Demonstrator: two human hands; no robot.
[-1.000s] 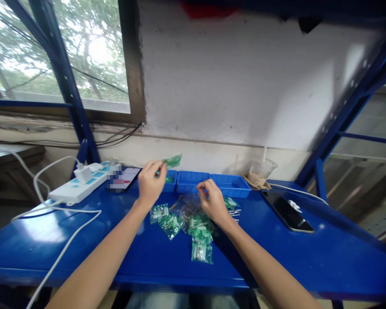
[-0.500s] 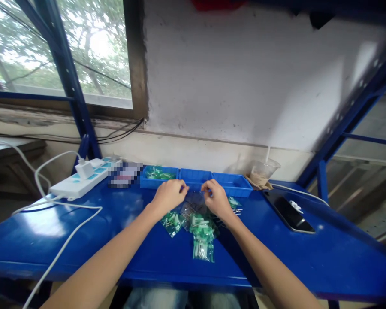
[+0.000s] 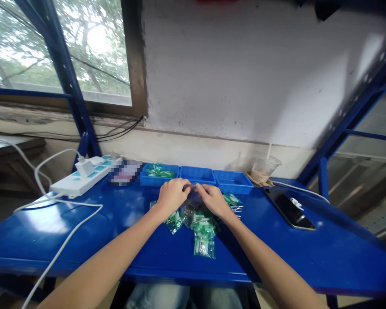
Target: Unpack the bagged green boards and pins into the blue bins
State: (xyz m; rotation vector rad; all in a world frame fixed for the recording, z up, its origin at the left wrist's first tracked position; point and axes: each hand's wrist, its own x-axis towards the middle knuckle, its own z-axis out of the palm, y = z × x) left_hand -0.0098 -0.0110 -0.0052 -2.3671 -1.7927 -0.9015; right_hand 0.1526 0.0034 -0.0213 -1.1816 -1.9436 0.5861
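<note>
My left hand [image 3: 174,194] and my right hand [image 3: 211,198] meet above the middle of the blue table, fingertips pinched close together. Between them shows a bit of clear film, seemingly a small clear plastic bag [image 3: 193,187]; whatever is in it is too small to tell. Below my hands lies a pile of clear green-marked bags [image 3: 203,227] with white and metal pieces inside. Another such bag [image 3: 174,222] rests under my left wrist. Beside my right wrist are loose thin metal pieces [image 3: 237,210] and a green bag [image 3: 232,199].
Behind my hands stand three blue trays: the left tray [image 3: 144,180] holds green bags, then the middle tray [image 3: 197,170] and right tray [image 3: 234,189]. A power strip [image 3: 73,184] with white cables sits left. A plastic cup [image 3: 264,166] and a phone [image 3: 287,208] are right.
My hands have come together from a small gap, and their fingertips now nearly touch. The bags on the table look the same.
</note>
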